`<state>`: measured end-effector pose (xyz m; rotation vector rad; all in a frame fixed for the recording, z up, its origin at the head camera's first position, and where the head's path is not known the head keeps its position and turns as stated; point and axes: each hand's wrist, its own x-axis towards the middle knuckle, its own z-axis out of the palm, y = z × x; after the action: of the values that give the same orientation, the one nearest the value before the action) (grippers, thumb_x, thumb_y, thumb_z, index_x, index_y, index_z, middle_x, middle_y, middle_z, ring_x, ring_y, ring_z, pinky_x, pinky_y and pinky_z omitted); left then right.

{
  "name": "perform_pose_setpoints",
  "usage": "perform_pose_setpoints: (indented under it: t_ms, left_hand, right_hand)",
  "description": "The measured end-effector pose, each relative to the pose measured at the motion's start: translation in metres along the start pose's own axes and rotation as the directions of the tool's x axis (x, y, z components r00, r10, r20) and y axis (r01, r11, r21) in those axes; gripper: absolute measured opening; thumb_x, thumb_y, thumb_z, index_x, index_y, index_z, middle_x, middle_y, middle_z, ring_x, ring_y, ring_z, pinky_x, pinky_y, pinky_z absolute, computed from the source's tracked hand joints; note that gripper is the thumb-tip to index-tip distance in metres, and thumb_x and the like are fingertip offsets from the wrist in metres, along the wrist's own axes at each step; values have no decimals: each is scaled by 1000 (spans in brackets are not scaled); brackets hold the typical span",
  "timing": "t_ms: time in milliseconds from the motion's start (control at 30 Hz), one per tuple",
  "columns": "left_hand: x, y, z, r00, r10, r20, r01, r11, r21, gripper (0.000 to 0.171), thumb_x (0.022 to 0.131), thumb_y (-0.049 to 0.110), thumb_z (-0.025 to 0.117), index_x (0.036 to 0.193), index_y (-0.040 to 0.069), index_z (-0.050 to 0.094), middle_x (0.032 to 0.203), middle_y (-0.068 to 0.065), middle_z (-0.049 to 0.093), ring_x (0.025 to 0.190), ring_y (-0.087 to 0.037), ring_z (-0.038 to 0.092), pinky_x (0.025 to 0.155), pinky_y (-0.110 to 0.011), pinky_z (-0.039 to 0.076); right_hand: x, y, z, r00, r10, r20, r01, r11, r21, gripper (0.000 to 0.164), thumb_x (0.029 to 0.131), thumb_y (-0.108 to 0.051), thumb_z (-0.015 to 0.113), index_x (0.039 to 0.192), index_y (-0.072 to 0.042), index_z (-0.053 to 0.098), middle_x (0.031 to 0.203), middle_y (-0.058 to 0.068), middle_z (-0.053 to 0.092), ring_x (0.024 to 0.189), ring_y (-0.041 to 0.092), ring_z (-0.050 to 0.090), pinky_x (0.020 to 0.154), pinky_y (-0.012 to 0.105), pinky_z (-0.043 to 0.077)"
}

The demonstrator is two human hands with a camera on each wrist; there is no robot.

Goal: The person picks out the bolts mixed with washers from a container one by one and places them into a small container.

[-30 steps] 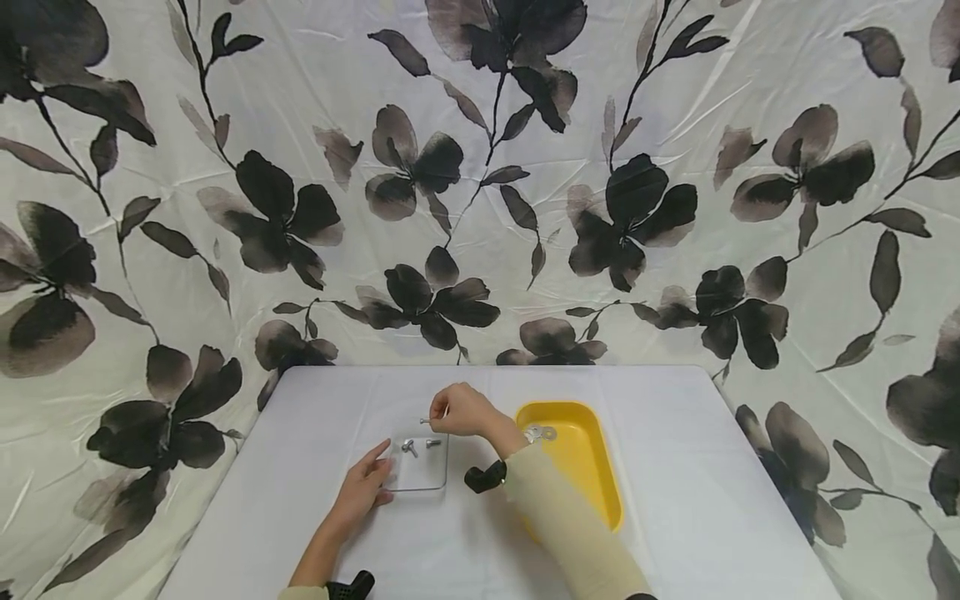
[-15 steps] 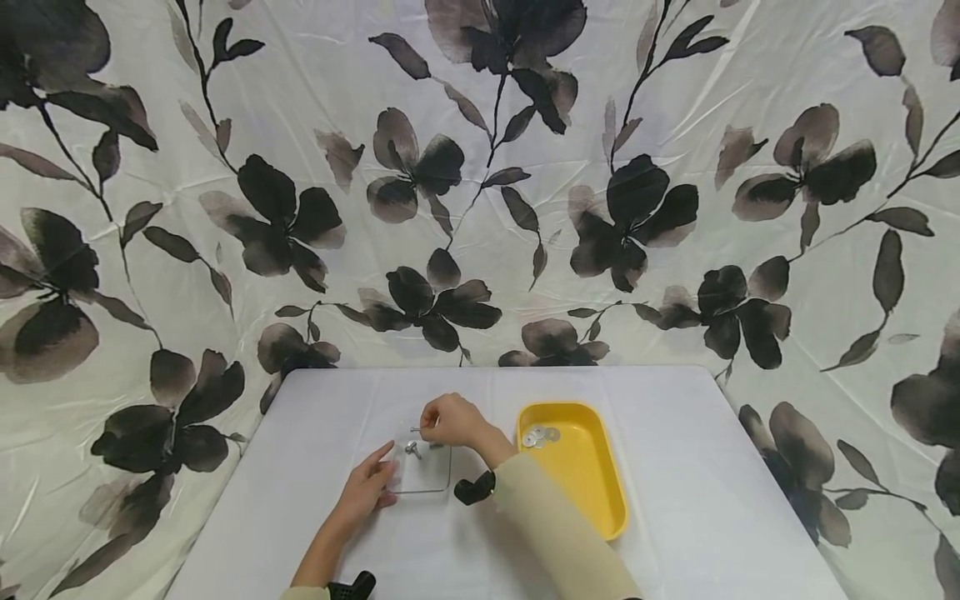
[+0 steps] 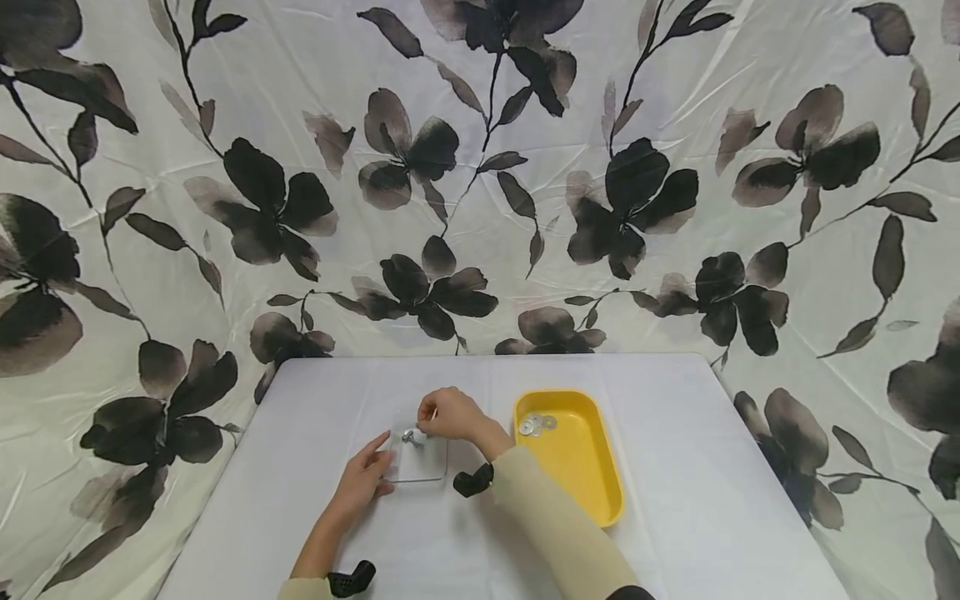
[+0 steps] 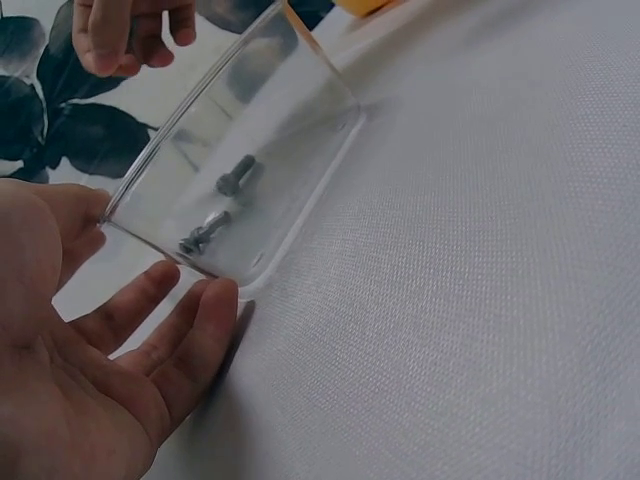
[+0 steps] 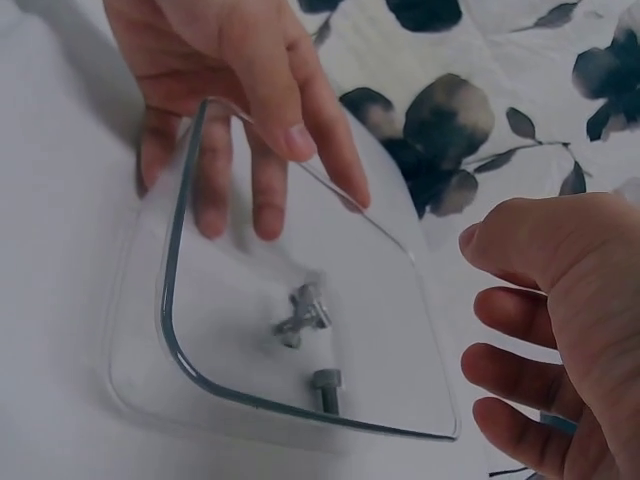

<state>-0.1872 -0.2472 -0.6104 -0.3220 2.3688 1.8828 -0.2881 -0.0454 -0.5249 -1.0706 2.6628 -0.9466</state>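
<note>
While the yellow tray [image 3: 613,492] stands aside, sorting seems in hand at the clear square dish [image 3: 422,465].
Left hand [image 3: 360,482] spread against its wall, right hand [image 3: 452,415] loosely curled near its rim — pinching nothing visible; next, the metal bolts [image 5: 327,380] inside likely call for a fingertip pinch.

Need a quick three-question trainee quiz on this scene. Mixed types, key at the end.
1. Which hand touches the dish?
2. True or false: the washers lie in the yellow tray.
3. Inside the dish are:
A) pens
B) bolts
C) spoons

Key
1. The left hand; the right hand hovers above the dish.
2. True.
3. B.
</note>
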Motion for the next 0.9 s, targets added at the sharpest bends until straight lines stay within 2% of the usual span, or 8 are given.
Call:
perform_pose_setpoints:
  t_ms: [300,400,467,533,667,767,900]
  left_hand:
    - [0,-2,2,1000,-15,-9,16,1000,27,53,101,24,55,150,16,38,126,-19,52,86,-23,59,70,-31,58]
    - [-2,2,0,1000,20,-20,-19,998,61,51,101,21,54,149,12,38,127,-20,52,94,-26,59,72,-32,57]
    - [-5,8,-3,998,60,-36,-55,991,123,50,101,20,53,148,11,39,129,-20,51,101,-30,58,76,-34,56]
    - [-8,15,-3,993,104,-47,-93,974,206,48,101,19,52,147,10,40,133,-21,49,110,-34,56,83,-40,54]
    - [-15,33,-2,977,203,-66,-169,925,340,47,100,18,53,145,10,43,138,-22,47,122,-41,49,96,-54,46]
    - [-21,45,2,959,277,-61,-232,891,390,45,99,16,55,142,9,46,138,-21,47,124,-42,45,98,-58,43]
    - [-30,61,9,936,349,-48,-299,858,419,43,97,15,57,139,9,51,136,-18,49,124,-41,46,95,-59,44]
  right_hand:
    - [-9,12,-9,1000,-1,0,1,1000,-11,8,85,-20,72,78,-18,70,68,-14,59,63,3,51,55,16,44]
    - [-15,16,-17,1000,7,-6,-7,1000,-8,8,85,-19,71,78,-19,69,69,-14,60,64,4,52,55,17,45]
    - [-19,18,-23,1000,17,-16,-17,1000,-9,8,85,-19,71,78,-20,68,70,-14,60,64,5,53,56,18,46]
    - [-24,21,-30,999,27,-18,-28,999,-21,9,86,-19,71,78,-20,68,71,-14,60,66,6,54,57,19,47]
    - [-31,30,-41,999,47,-25,-48,998,-47,7,87,-21,71,81,-21,69,73,-14,61,68,7,55,60,20,48]
    - [-37,37,-50,997,73,-36,-75,995,-61,7,88,-23,71,81,-21,69,75,-13,61,70,8,56,61,21,49]
    - [-48,42,-63,995,86,-46,-90,993,-74,6,87,-22,71,82,-20,69,76,-12,61,71,9,56,62,22,50]
